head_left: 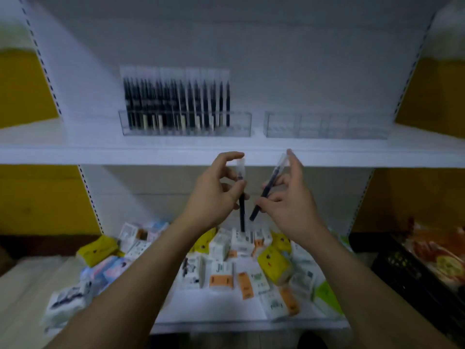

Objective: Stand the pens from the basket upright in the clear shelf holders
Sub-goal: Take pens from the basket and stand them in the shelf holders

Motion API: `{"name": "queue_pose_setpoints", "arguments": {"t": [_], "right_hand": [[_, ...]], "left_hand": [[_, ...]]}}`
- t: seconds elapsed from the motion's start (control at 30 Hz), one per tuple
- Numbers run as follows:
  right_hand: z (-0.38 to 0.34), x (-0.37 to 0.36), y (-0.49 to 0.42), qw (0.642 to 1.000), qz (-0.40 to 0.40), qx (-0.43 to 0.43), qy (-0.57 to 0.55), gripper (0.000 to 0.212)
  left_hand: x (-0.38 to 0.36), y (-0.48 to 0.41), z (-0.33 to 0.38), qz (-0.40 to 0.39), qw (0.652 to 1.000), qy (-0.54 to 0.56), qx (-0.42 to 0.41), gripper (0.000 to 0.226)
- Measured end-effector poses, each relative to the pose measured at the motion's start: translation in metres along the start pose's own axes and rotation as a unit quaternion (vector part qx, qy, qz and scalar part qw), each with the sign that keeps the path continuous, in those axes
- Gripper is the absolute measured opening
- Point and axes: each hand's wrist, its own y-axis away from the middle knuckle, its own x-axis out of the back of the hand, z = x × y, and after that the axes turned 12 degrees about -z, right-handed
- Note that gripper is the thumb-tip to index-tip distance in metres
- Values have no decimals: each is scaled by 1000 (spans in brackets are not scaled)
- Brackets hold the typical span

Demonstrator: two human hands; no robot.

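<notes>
1. At the centre of the frame, just below the front edge of the upper shelf [100, 153], two bare hands are raised side by side, each with one pen.
2. The left hand [216, 190] pinches the first pen [242, 212] between thumb and curled fingers. This black pen stands almost upright, with a clear sleeve over its top beside the index fingertip and its lower end pointing down at the packets.
3. The right hand [289, 200] grips the second pen [266, 192] with thumb and bent fingers, the index finger stretched up along it. This pen is tilted, its clear-sleeved top leaning to the upper right and its lower end to the lower left.
4. The two pens are near each other but apart, and closest at their lower ends.
5. On the upper shelf, left of centre, the left holder [123, 125] is a clear box packed with a row of pens [176, 104], dark and upright in clear sleeves.
6. Just to its right, across a small gap, the right holder [327, 125] is a clear box split into compartments, with the white shelf showing through it.
7. Across the lower shelf [214, 313], low in the frame, lies a loose jumble of packets [274, 264] in white, yellow and orange-labelled wrappers.
8. At the lower right edge sits a black crate [402, 270] with blurred orange-red packages on top.
9. Yellow wall [25, 84] shows at both sides of the white shelving.
</notes>
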Motion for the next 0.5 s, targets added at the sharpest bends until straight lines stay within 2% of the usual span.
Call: {"name": "queue_pose_setpoints", "arguments": {"t": [0.03, 0.1, 0.3, 0.5], "right_hand": [[-11, 5, -7, 1000, 8, 24, -5, 109], [-30, 15, -20, 997, 17, 69, -6, 111], [-75, 38, -69, 988, 24, 154, 15, 72], [-91, 54, -121, 977, 60, 204, 5, 46]], "left_hand": [[7, -8, 12, -2, 1000, -19, -15, 43], [20, -23, 34, 2, 997, -60, -45, 43], [59, -65, 70, 37, 989, -111, -94, 39], [92, -103, 82, 69, 978, -164, -109, 43]]}}
